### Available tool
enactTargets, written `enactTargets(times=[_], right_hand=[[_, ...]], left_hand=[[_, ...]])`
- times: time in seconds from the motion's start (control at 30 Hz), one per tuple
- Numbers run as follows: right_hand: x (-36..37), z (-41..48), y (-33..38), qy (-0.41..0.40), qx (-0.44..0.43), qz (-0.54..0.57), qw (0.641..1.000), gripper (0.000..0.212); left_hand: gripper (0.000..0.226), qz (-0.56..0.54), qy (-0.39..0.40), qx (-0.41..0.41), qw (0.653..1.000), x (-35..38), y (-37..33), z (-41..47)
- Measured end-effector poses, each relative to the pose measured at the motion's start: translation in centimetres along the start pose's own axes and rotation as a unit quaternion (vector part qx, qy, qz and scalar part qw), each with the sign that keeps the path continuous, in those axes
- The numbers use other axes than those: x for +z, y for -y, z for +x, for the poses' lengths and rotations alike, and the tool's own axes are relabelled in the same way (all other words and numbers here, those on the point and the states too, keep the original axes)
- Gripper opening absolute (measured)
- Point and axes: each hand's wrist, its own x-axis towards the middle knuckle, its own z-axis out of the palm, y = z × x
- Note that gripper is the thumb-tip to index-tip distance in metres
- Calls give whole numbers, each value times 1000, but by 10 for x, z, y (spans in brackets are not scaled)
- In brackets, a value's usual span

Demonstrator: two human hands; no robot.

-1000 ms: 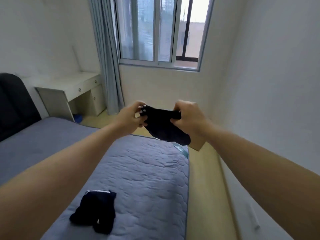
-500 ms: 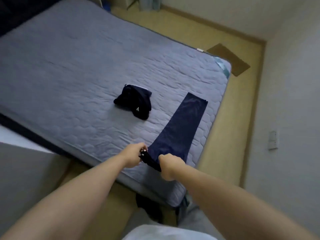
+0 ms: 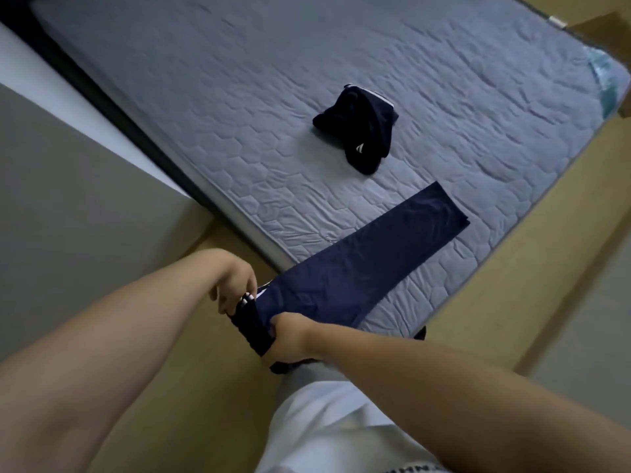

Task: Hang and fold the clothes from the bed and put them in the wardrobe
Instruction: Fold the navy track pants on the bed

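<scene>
You stand at the near corner of the bed (image 3: 205, 80), both hands clamped on the waistband (image 3: 252, 331) of a pair of navy trousers (image 3: 362, 268). Your left hand (image 3: 235, 285) pinches the upper end of the ribbed band, fingers curled down over it beside some small white marks. Your right hand (image 3: 293, 336) grips the lower end, thumb over the cloth. The two hands are close together but not touching, the band stretched between them.

The trousers lie in one long, narrow, flat strip. The legs run diagonally across the corner of the grey quilted mattress, hem (image 3: 447, 213) towards the far right. The waistband end hangs past the mattress edge, held in the air above the tan floor (image 3: 529, 250).

Farther up the mattress, apart from the hem, a second dark garment (image 3: 358, 138) sits in a crumpled heap; white stripes show at its top and a small white logo lower down.

A teal label (image 3: 606, 76) marks the mattress's far corner, and a brown flat piece (image 3: 601, 23) lies on the floor just beyond. A flat grey panel (image 3: 68, 216) fills the left side; what it belongs to cannot be told. Your white shirt (image 3: 317, 425) shows at the bottom edge.
</scene>
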Motion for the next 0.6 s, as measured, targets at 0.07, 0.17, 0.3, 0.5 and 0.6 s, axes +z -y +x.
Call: enactTargets(times=[0.07, 0.17, 0.3, 0.5, 0.6], right_hand=[[-17, -3, -17, -17, -2, 22, 1000, 30], [-62, -11, -62, -61, 19, 40, 997, 34], [-138, -18, -151, -119, 65, 107, 985, 41], [-255, 0, -324, -223, 110, 163, 955, 27], [-297, 41, -415, -246, 122, 165, 947, 15]], left_hand=[[36, 11, -5, 1, 1000, -22, -15, 3], [38, 5, -87, 27, 996, -65, -53, 11], [38, -66, -191, 75, 976, -140, -129, 36], [36, -153, -290, 101, 939, -259, -257, 133], [45, -164, -308, 90, 933, -316, -312, 210]])
